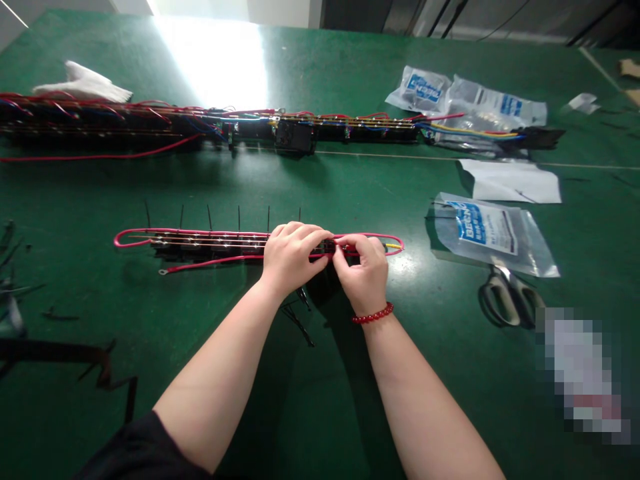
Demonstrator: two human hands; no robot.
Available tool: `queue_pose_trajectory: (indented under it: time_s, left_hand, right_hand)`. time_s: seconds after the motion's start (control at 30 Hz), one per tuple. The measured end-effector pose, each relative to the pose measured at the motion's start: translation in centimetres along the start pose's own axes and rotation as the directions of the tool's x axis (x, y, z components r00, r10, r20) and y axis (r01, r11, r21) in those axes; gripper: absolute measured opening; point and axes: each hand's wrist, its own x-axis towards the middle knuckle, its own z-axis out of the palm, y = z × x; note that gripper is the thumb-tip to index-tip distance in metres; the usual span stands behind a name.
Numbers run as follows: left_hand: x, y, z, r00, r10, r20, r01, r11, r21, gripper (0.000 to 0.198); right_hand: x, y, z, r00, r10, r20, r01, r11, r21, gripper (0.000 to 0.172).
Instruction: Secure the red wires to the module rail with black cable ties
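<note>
A long black wiring strip (210,247) lies across the green mat, looped by a red wire (200,233) with a ring terminal (163,272) at its loose end. Several black cable ties (239,219) stand up from its far side. My left hand (293,257) pinches the strip and red wire from the left. Right beside it, my right hand (363,273), with a red bead bracelet (373,313), grips the same bundle. The fingers hide what they hold. A thin yellow wire (393,246) shows past my right hand.
A longer harness (295,137) with red, blue and yellow wires lies beyond. To the right are printed plastic bags (480,230), white paper (510,181) and grey-handled scissors (510,297). A white glove (83,83) sits far left. Black cable-tie offcuts (297,323) lie nearby.
</note>
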Motion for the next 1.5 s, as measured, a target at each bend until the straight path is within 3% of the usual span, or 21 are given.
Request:
queue_pose_trajectory:
  time_s: [0.9,1.1,1.5]
  left_hand:
    - [-0.12,0.14,-0.07,0.999,0.045,0.025,-0.045,0.999,-0.007,0.029]
    - [-0.16,0.17,-0.01,0.998,0.056,0.011,-0.056,0.998,0.003,0.021]
    - [-0.07,0.24,0.21,1.0,-0.007,0.007,0.007,1.0,-0.019,0.024]
  right_hand:
    - [-0.15,0.17,0.16,0.998,0.021,-0.056,-0.024,0.998,-0.058,0.008]
    - [-0.1,-0.1,0.1,0.998,-0.005,-0.066,0.001,0.997,-0.074,0.009]
    - [0.01,-0.27,-0.19,0.998,-0.059,-0.005,0.059,0.997,-0.041,0.006]
